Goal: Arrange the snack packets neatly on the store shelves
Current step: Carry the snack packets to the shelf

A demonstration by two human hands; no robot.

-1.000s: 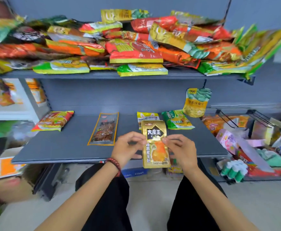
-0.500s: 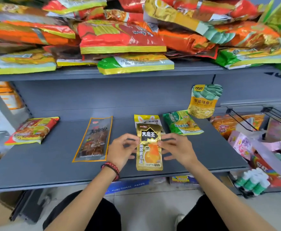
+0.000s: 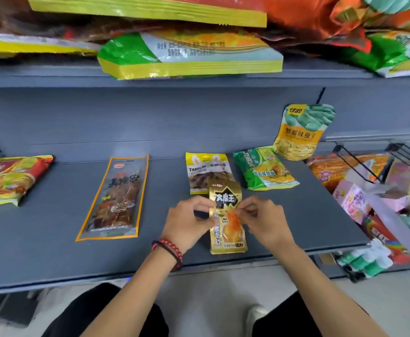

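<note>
near the front edge of the lower shelf (image 3: 53, 251), pinching the gold packet (image 3: 226, 201) by its side edges with left hand (image 3: 187, 223) and right hand (image 3: 266, 223), laying it flat across the foot of the yellow packet (image 3: 205, 170); next, probably needs sliding clear into its own gap in the row.

Both hands are reaching further in over the lower shelf (image 3: 53, 251) than a second ago. The gold packet (image 3: 228, 229), pinched between the left hand (image 3: 187, 222) and the right hand (image 3: 265, 222), is no longer hanging out past the shelf's front edge. It is now sitting over the shelf surface, its lower end just inside that edge beside the wrists, and its top is overlapping the yellow packet (image 3: 205, 169) just beyond the fingertips. The right fingertips (image 3: 241, 210) are pressing further in across the packet's face. The view is drawing closer, so the stacked packets (image 3: 189, 54) above the hands are crowding the top.
</note>
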